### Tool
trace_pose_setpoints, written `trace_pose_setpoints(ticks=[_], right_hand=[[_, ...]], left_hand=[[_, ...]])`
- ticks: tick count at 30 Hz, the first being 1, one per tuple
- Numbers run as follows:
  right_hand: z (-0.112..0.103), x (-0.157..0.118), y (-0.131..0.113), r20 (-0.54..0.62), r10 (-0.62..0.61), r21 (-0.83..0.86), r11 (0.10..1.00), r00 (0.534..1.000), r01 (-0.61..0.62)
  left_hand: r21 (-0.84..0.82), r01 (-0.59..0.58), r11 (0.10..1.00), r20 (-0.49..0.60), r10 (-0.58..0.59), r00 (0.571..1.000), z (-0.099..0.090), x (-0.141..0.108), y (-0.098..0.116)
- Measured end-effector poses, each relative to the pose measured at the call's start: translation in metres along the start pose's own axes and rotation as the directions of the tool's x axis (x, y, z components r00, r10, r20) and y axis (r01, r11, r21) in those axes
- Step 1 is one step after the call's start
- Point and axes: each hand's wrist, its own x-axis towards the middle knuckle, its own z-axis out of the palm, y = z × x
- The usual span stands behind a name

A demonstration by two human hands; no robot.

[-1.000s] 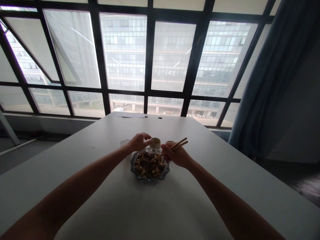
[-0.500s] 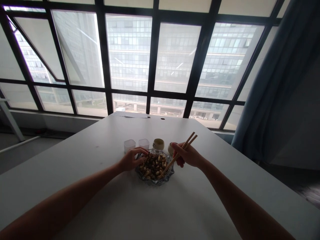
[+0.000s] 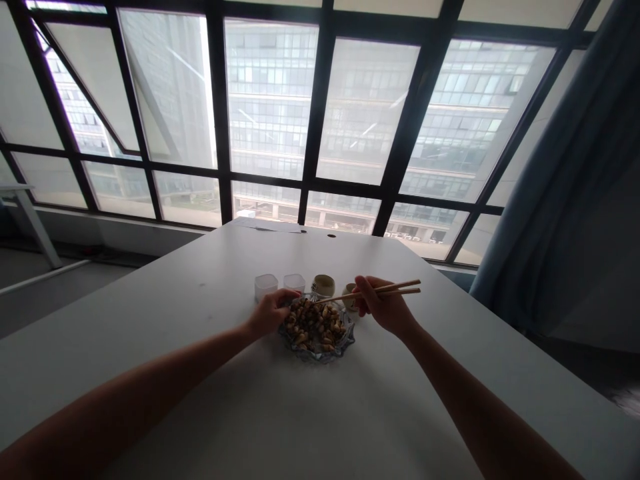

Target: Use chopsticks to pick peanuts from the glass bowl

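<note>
A faceted clear glass bowl [image 3: 320,357] stands on the white table, filled with a mix of peanuts and small dark pieces [image 3: 316,327]. My left hand [image 3: 270,313] grips the bowl's left rim, its fingertips reaching over the far left edge. In my right hand [image 3: 385,308], to the right of the bowl, is a pair of wooden chopsticks [image 3: 345,297]. They lie nearly level, with their tips over the far part of the contents. Whether the tips pinch anything is too small to tell.
Behind the bowl stand two clear plastic cups [image 3: 266,287] and two small beige cups [image 3: 324,285], the rightmost partly hidden by my right hand. Papers [image 3: 270,225] lie at the table's [image 3: 200,373] far end, before the windows. A blue curtain [image 3: 545,200] hangs at right.
The chopsticks have swung from steep to nearly level, their tips shifting from the bowl's near right to its far side. My left hand's fingers have drawn back from the contents to the rim.
</note>
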Motion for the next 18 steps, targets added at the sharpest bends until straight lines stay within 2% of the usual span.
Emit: trace_pose_setpoints(ticks=[3,7,9,11,14,18], right_hand=[[0.004,-0.001,0.004,0.063,0.019,-0.014,1.000,0.998,-0.018],[0.006,-0.001,0.006,0.209,0.067,0.008,0.998,0.976,-0.070],[0.003,-0.001,0.003,0.231,0.104,0.004,0.994,0.967,-0.108],[-0.001,-0.001,0.000,0.204,0.138,0.011,0.990,0.969,-0.143],[-0.007,0.000,-0.003,0.153,0.145,0.026,0.988,0.977,-0.151],[-0.009,0.001,-0.003,0.147,0.124,0.028,0.991,0.981,-0.130]], left_hand=[[0.093,-0.002,0.996,0.019,0.000,1.000,-0.002,0.001,0.007],[0.253,-0.067,0.965,0.057,0.054,0.997,-0.008,0.002,0.019],[0.356,-0.116,0.927,0.087,0.090,0.992,-0.011,0.002,0.029],[0.469,-0.189,0.862,0.168,0.124,0.978,-0.012,0.000,0.042],[0.619,-0.302,0.725,0.368,0.072,0.927,-0.012,-0.003,0.062],[0.754,-0.360,0.550,0.436,-0.007,0.900,-0.008,-0.007,0.078]])
